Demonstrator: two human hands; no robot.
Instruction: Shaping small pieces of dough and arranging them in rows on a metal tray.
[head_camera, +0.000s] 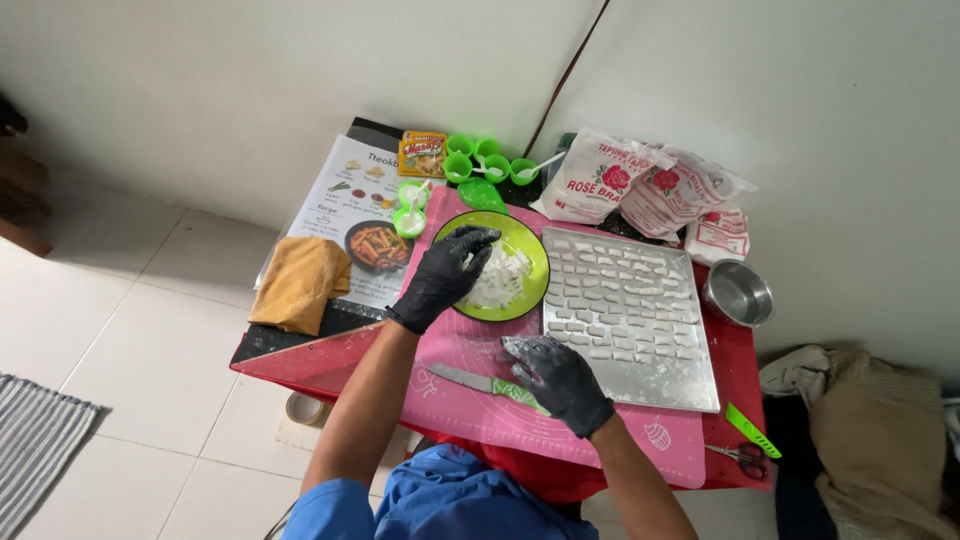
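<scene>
Nearest, the right hand, black-gloved and flour-dusted, is held loosely curled over the pink mat beside a green-handled knife; nothing can be seen gripped in it. Farther on, the left hand is laid on the green plate, its fingers bent over the white dough pieces; whether any are pinched cannot be told. These pieces are judged soft, light and sticky, best lifted gently by their sides. Beyond, more cut pieces are ranged on the metal tray.
</scene>
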